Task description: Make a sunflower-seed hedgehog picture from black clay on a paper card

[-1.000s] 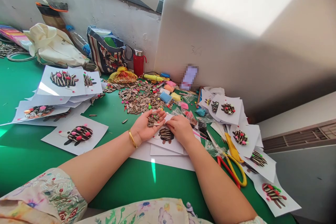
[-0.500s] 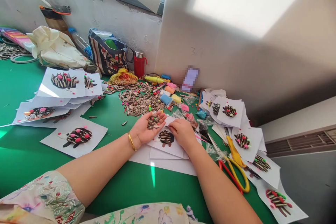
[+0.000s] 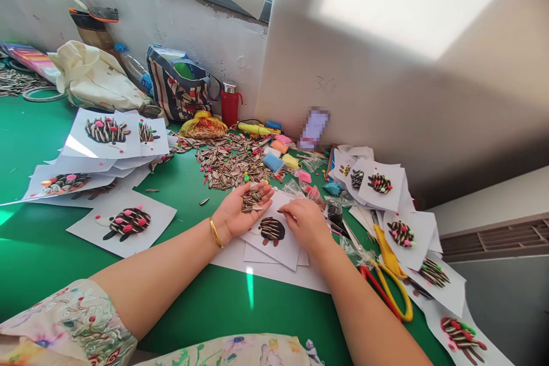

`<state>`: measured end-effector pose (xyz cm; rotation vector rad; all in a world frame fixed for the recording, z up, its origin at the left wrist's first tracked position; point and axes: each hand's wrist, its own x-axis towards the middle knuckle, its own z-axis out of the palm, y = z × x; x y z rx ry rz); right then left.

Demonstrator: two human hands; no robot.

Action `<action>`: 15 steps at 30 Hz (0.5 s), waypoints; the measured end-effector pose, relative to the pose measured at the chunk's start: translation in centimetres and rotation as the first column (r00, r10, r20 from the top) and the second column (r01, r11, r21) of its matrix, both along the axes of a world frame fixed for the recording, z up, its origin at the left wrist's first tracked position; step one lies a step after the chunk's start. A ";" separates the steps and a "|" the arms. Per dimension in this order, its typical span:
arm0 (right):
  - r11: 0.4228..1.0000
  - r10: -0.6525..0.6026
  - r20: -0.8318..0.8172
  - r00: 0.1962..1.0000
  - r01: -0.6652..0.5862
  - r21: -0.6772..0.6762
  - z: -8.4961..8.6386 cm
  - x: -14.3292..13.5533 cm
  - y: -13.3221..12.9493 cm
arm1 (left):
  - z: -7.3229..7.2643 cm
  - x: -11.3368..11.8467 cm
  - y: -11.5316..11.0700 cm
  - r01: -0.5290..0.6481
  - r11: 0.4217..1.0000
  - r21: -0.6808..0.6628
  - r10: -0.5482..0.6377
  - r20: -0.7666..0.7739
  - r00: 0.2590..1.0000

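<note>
My left hand (image 3: 240, 210) is turned palm up, cupping a small heap of striped sunflower seeds (image 3: 252, 201). Just right of it, my right hand (image 3: 305, 222) has thumb and forefinger pinched on a small dark sliver that looks like a sunflower seed (image 3: 280, 211). Below the fingertips lies a white card (image 3: 286, 251) bearing a dark clay hedgehog (image 3: 273, 230), with seeds set in rows as its spines and brown feet. More white paper sits under that card. Part of the card is hidden by both hands.
Loose sunflower seeds (image 3: 227, 163) are heaped behind my hands, beside packets of coloured clay (image 3: 274, 161). Scissors (image 3: 386, 286) lie right of my right forearm. Finished hedgehog cards are stacked left (image 3: 107, 151) and right (image 3: 397, 183). A red flask (image 3: 230, 106) stands at the wall.
My right hand has drawn slightly right, off the hedgehog's back, so its pinched fingertips show more. My left hand stays with its seeds. The view has shifted a little.
</note>
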<state>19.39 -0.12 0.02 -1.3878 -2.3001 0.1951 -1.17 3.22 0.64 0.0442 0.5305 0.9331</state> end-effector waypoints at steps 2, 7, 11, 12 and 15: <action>0.999 0.013 -0.020 1.000 -0.014 -0.042 0.0 -0.2 -0.2 | -0.1 0.0 0.0 0.001 1.000 0.004 -0.001 0.002 1.000; 0.989 0.005 -0.018 1.000 -0.008 -0.145 0.3 -0.7 -0.6 | -0.2 0.0 0.1 0.000 1.000 -0.003 0.000 0.006 1.000; 0.988 0.018 -0.001 1.000 -0.018 -0.153 0.5 -1.0 -0.6 | -0.1 0.0 0.1 -0.003 1.000 -0.015 0.003 -0.001 1.000; 0.988 0.024 0.002 1.000 -0.023 -0.154 0.5 -1.0 -0.6 | -0.1 0.0 0.0 -0.003 1.000 -0.018 0.003 -0.001 1.000; 0.987 0.032 0.008 0.999 -0.031 -0.157 0.5 -1.2 -0.6 | -0.1 0.0 0.0 -0.004 1.000 -0.016 0.004 -0.001 1.000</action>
